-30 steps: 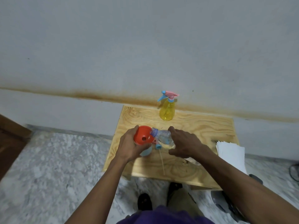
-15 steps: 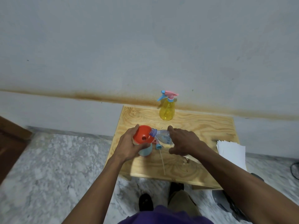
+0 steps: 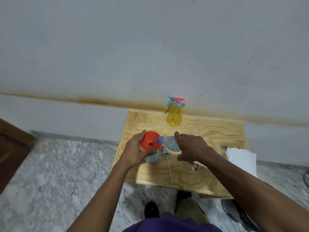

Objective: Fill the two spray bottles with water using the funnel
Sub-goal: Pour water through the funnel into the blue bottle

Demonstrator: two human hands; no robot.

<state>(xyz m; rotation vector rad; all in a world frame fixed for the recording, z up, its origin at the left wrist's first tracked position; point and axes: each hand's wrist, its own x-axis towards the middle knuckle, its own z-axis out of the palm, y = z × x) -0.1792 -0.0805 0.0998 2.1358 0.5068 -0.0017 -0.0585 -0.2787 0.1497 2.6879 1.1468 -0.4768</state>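
An orange funnel (image 3: 149, 140) sits in the neck of a light blue spray bottle (image 3: 152, 158) on the wooden table (image 3: 209, 131). My left hand (image 3: 133, 152) wraps around the funnel and the blue bottle's top. My right hand (image 3: 192, 146) holds a clear plastic water bottle (image 3: 169, 143) tipped on its side, its mouth over the funnel's rim. The blue bottle's spray head with its long dip tube (image 3: 168, 160) lies on the table just right of the bottle. A yellow spray bottle (image 3: 174, 114) with a pink and blue trigger head stands upright at the table's far edge.
A stack of white paper (image 3: 241, 160) lies at the table's right edge. The table stands against a grey wall. Marble floor spreads to the left, with a dark wooden piece (image 3: 10, 148) at the far left. My feet (image 3: 151, 209) are below the near table edge.
The water bottle has tipped slightly further toward the funnel. Both hands stay in nearly the same place.
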